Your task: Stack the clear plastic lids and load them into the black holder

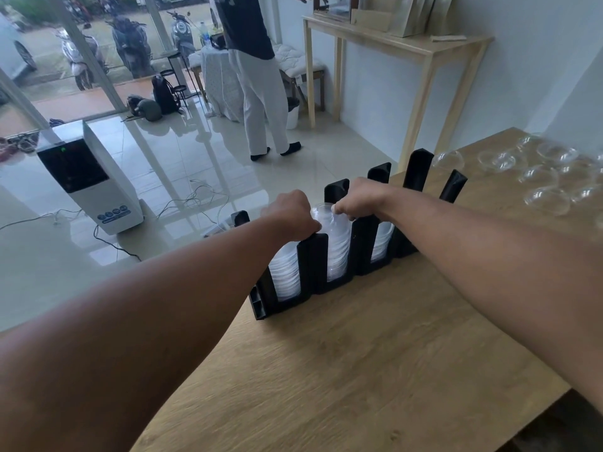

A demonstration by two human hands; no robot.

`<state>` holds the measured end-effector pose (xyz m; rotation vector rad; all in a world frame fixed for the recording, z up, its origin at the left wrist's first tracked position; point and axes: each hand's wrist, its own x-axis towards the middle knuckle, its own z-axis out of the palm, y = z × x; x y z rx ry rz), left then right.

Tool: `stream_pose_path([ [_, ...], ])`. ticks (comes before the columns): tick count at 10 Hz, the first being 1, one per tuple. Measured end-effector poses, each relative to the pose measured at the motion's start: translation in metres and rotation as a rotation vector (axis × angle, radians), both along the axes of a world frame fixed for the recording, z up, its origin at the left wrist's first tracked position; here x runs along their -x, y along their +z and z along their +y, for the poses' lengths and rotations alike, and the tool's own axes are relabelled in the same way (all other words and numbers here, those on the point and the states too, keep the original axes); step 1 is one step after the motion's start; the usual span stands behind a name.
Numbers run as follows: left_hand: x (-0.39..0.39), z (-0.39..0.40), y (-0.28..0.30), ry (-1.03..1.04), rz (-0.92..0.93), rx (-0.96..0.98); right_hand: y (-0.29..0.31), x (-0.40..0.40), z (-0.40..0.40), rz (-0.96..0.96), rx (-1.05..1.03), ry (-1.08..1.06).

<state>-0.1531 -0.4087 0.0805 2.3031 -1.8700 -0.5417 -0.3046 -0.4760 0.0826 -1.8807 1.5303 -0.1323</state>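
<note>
The black holder [315,272] stands along the far edge of the wooden table [359,353], with tall black posts and several slots. A stack of clear lids [287,275] fills the left slot, another stack [337,252] sits in the middle slot, and a third [381,243] shows to its right. My left hand [290,213] is closed over the top of the left slot and post. My right hand [355,199] pinches the top of the middle stack of lids. Loose clear dome lids [541,177] lie scattered at the table's far right.
Beyond the table edge is a tiled floor with a white appliance [94,187] and cables. A person [257,76] stands further back near a pale wooden console table [408,50]. A glass door shows parked scooters outside.
</note>
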Motion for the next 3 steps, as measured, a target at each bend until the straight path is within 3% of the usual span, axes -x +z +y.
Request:
stream_pose_path([
  [2,-0.004,0.005,0.010,0.025,0.056,0.047,0.006,0.003,0.003,-0.015,0.032,-0.073],
  [3,-0.011,0.012,0.016,0.035,0.131,0.146,0.015,0.003,0.010,0.014,0.152,-0.092],
])
